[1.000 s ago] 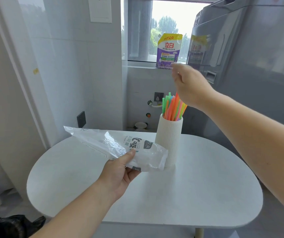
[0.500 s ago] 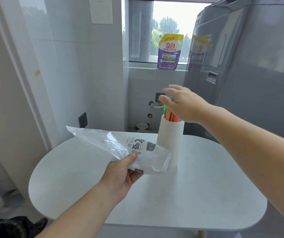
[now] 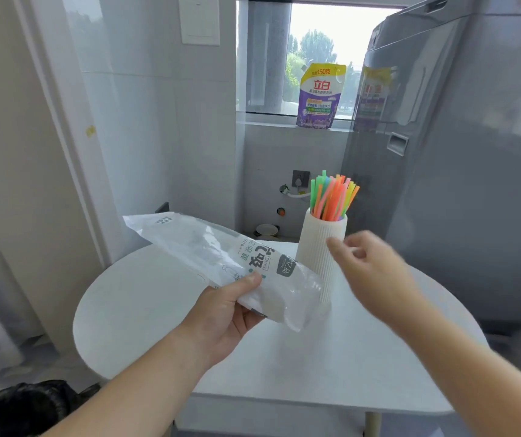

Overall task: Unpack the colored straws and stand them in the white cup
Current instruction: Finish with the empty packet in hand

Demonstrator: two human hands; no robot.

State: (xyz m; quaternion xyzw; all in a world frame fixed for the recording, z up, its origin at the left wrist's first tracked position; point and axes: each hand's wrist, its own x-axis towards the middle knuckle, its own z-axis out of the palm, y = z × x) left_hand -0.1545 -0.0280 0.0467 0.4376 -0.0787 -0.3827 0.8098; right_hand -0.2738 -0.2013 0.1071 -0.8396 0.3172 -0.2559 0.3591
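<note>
The straws [image 3: 331,197] are standing bunched in the cup [image 3: 314,247], their green, orange, pink and yellow tips fanning out above its rim and leaning a little to the right. The cup is sitting upright on the table [image 3: 284,357], toward its far side. Just in front of the cup, the left hand [image 3: 221,316] is holding the bag [image 3: 208,250] above the table, thumb pressing on top and fingers curling underneath near the printed end, with the bag's lower end overlapping the cup's base in this view. The bag is looking flat and see-through, though glare on the crinkled plastic is making it hard to be sure nothing is left inside. The right hand [image 3: 369,272] is hovering in front of the cup's right side, blurred, fingers loosely curled and gripping nothing. Judging from this, the unpacking is looking done and the task is nearing its end. The next move is likely calling for checking the bag for strays and setting it down clear of the cup. Beyond, a pouch [image 3: 320,96] is standing on the windowsill and a grey washer [image 3: 461,184] is filling the right side
</note>
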